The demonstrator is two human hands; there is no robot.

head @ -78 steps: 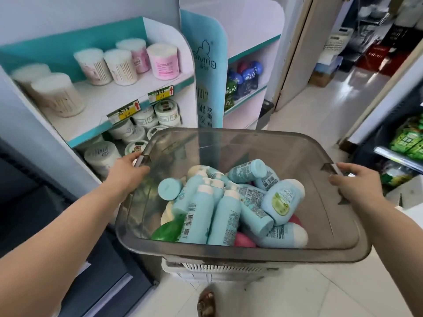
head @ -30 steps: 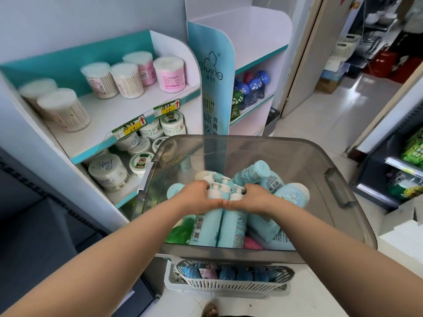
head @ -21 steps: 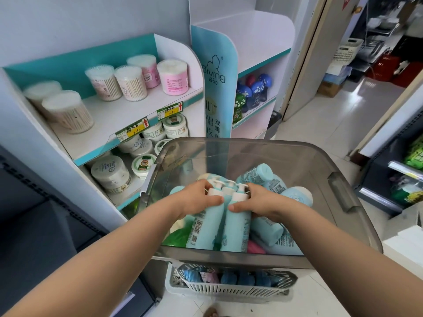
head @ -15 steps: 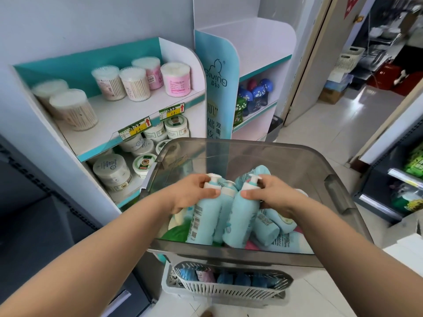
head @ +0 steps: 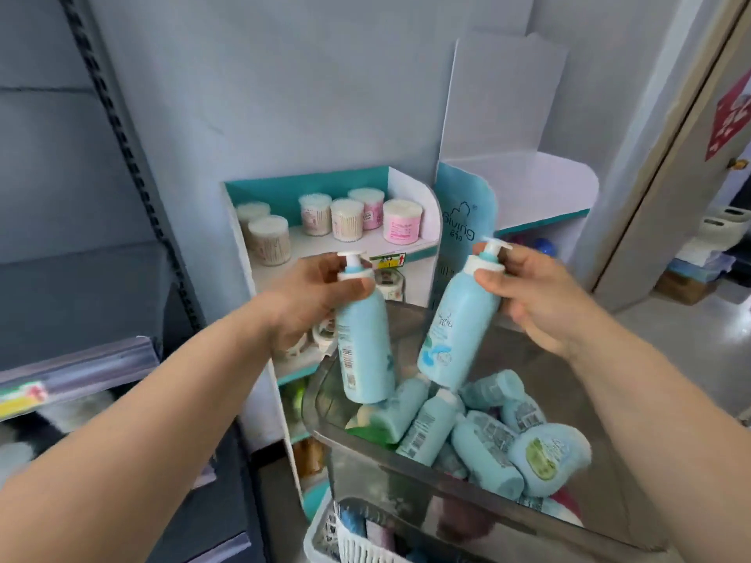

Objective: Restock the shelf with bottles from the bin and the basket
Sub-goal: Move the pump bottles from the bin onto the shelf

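one pale blue pump bottle per hand, both held up above the bin. left hand (head: 313,294) has its fingers curled round the neck of the left bottle (head: 363,351) right under the pump head, thumb across the shoulder. right hand (head: 540,298) pinches the white collar of the right bottle (head: 455,331) between thumb and fingers.

makes sense to me: the neck's the narrow bit, so you can take one per hand and the body just hangs. their bottoms lean in toward each other. the grey bin (head: 447,477) sits over the white basket (head: 349,542), with more bottles (head: 479,432) jumbled on their sides inside.

the bare white shelf (head: 528,188), right of the cotton swab tubs (head: 349,217), looks like the likely spot, but that's my guess. holding them by the top should also let the base go down flat first.
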